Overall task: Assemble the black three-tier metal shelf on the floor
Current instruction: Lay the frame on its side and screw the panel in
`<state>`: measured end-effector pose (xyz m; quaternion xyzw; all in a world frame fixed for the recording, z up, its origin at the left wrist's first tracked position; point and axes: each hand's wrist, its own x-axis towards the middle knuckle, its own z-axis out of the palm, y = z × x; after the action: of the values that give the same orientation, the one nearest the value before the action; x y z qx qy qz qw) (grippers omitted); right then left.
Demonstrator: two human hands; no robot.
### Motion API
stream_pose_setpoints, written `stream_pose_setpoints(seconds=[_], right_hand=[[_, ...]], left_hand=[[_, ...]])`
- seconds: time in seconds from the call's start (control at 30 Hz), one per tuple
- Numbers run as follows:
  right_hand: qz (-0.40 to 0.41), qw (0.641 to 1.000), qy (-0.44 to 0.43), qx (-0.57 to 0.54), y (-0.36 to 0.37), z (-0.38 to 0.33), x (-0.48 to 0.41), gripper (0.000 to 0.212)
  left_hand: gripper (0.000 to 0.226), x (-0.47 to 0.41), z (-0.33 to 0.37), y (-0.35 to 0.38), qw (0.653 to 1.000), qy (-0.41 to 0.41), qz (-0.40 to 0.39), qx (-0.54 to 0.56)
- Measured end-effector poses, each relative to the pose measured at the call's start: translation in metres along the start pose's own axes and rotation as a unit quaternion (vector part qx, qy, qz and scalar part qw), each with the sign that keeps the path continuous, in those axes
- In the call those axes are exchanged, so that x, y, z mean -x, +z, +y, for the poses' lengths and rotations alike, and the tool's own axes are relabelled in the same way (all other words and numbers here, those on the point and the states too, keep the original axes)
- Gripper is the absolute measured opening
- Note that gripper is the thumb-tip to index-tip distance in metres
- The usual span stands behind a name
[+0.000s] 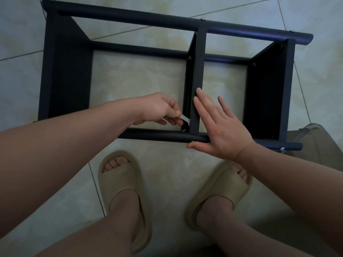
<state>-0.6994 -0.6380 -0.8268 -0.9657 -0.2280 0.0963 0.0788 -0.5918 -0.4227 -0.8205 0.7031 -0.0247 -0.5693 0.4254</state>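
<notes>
Nearest, at six o'clock: two feet in beige slippers (122, 191) stand on the tiled floor (167, 164), toes toward the work.

Next out, the black three-tier shelf (68, 71) lies on its side on the floor, spanning the view from nine to three o'clock. The left hand (157, 110) has its grip pinched on a small flat spanner (184, 118). The spanner's tip sits at a bolt (184, 130) where the middle tier (199, 75) meets the near tube (157, 135). The right hand (220, 130) has its grip released, with straight fingers laid on the middle tier's edge, the palm over the near tube and the thumb below it.

Progress, as judged: all three tiers are mounted between the tubes, and bolt heads (202, 19) show along the far tube (130, 14) at twelve o'clock. The frame looks essentially together. The step in hand appears to be tightening the near middle joint. Whether the other joints are fully tight cannot be told. After that, a check of the fixings and standing the shelf upright would remain.

Obstructions: the middle tier's face stands just beside the spanner and would limit its swing. At three o'clock a clear plastic object (311, 129), possibly a stool, lies just beside the shelf's near right end.
</notes>
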Motion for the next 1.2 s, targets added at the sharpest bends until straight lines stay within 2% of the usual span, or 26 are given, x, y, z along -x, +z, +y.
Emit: stream_pose_setpoints(seconds=[0.67, 0.93, 1.1, 1.2], right_hand=[[0.006, 1.000, 0.001, 0.001, 0.001, 0.000, 0.000, 0.107], [0.008, 1.000, 0.000, -0.002, 0.002, 0.000, 0.000, 0.107], [0.014, 1.000, -0.001, -0.003, 0.003, 0.000, -0.001, 0.107], [0.015, 1.000, -0.003, -0.002, 0.003, 0.000, -0.001, 0.108]], left_hand=[[0.016, 0.003, -0.011, 0.005, 0.984, 0.046, -0.031, -0.172], [0.008, -0.001, -0.010, -0.008, 0.979, 0.049, 0.044, -0.192], [0.013, -0.002, -0.009, -0.007, 0.964, 0.065, 0.070, -0.247], [0.017, -0.003, -0.003, -0.005, 0.966, 0.074, 0.096, -0.227]])
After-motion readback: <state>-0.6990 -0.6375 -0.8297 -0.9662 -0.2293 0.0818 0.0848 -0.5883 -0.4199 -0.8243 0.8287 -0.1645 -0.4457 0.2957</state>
